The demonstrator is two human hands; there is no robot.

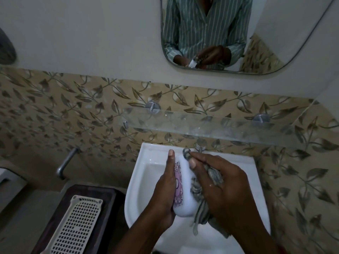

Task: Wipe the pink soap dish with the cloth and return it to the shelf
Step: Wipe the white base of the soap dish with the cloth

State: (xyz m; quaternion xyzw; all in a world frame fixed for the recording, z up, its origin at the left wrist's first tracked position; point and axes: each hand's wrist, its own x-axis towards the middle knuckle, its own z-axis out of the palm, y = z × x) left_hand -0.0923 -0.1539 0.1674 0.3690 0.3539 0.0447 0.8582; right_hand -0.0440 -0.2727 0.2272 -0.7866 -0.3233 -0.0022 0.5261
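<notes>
My left hand grips the soap dish, a whitish oblong box with a pink patterned panel, held lengthwise over the white sink. My right hand is closed on a grey striped cloth and presses it against the dish's right side and far end. Part of the cloth hangs down below my right palm. The glass shelf is fixed to the wall above the sink and stands bare.
A tap sits at the sink's back edge, just beyond my right fingers. A wall spout sticks out at the left. A white perforated plastic tray lies on a dark stand at the lower left. A mirror hangs above.
</notes>
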